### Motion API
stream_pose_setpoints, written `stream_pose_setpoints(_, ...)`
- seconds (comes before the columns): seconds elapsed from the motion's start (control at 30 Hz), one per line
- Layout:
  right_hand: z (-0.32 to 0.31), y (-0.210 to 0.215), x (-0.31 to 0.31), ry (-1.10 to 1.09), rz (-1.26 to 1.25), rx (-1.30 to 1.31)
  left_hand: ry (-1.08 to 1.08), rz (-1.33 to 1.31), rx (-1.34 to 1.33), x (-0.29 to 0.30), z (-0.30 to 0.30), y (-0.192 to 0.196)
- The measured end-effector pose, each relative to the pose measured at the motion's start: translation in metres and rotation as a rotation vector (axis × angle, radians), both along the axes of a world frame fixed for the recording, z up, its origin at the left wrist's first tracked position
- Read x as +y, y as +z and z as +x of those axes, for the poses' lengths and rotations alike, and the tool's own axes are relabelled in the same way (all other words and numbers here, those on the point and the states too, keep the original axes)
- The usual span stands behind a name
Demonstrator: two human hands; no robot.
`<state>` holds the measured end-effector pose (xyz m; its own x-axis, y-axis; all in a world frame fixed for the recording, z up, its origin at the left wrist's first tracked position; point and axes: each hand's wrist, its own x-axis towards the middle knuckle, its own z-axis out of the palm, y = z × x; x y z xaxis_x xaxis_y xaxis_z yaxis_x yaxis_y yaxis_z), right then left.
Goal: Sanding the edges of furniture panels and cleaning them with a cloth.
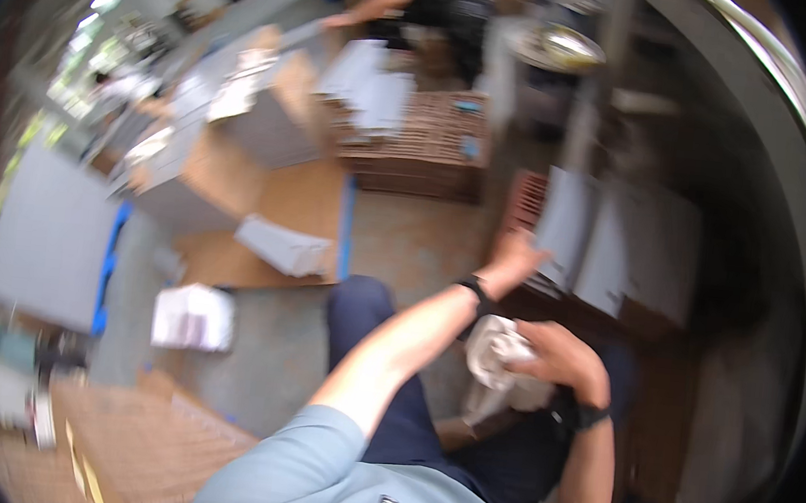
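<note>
Reaching far right, the left hand is spread toward grey sheets; the right hand clutches a white cloth over the lap (image blurred). Next move, likely: a firm grip on one sheet.

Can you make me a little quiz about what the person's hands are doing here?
1. True or false: the right hand holds a crumpled white cloth.
2. What does the left hand reach toward? A) a pale grey sheet standing in front of it, B) the wicker basket farther off, C) the white stack on the floor.
3. Fill in: each wrist wears a dark ____.

Key: 1 true. 2 A, though the blur hides whether the fingers touch the sheet. 3 band; the one on the left wrist, the other on the right wrist.
</note>
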<state>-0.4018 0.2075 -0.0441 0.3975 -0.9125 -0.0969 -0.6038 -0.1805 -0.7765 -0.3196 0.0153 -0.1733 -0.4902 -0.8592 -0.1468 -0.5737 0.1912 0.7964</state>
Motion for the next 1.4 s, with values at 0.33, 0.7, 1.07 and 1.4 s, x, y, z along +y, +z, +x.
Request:
stream_pose_setpoints(0.33, 0.010, 0.044, -0.011, -0.762, -0.159, -0.537, 0.105, 0.293, 0.467, 0.027, 0.082, 0.054)
stream_pose_setpoints(0.7, 0.006, -0.019, -0.118, -0.752, -0.624, 0.065, -0.100, 0.178, 0.523, 0.136, 0.221, 0.137)
stream_pose_setpoints(1.07, -0.001, -0.040, -0.168, -0.792, -0.286, -0.551, 0.397, 0.146, 0.968, 0.146, 0.334, 0.165)
stream_pose_setpoints(1.4, 0.063, 0.029, -0.154, -0.839, -0.294, -1.048, 0.353, 0.180, 1.106, 0.130, 0.315, 0.146)
